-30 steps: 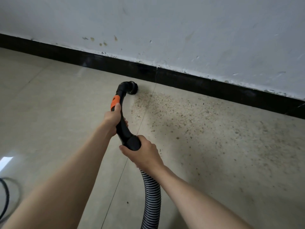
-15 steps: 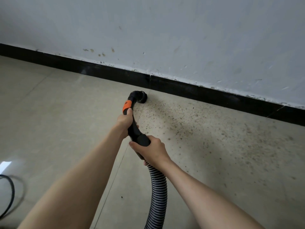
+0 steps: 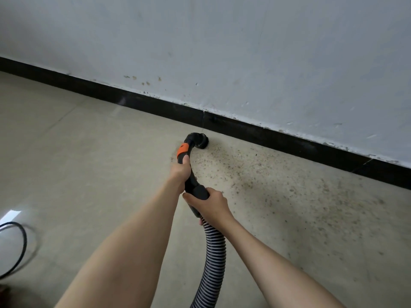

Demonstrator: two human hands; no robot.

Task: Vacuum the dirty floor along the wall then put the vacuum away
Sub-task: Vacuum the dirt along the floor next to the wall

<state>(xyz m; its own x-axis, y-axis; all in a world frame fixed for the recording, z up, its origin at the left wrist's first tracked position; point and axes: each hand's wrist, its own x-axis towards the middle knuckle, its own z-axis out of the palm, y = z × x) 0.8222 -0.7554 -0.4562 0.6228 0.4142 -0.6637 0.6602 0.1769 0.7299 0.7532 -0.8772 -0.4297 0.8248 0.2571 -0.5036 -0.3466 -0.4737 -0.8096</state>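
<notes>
A black vacuum handle with an orange band curves down to a round black nozzle set on the floor close to the black skirting board. My left hand grips the handle just below the orange band. My right hand grips the lower end, where the ribbed grey hose joins. Brown dirt specks spread over the beige floor to the right of the nozzle, along the wall. The vacuum body is out of view.
A white scuffed wall rises above the skirting. A black cable loops on the floor at the far left, near a bright light patch. The floor to the left of the nozzle looks free of specks.
The nozzle stays near the skirting joint line while the view shifts, and it now sits closer to the skirting. Both hands keep their grip on the handle.
</notes>
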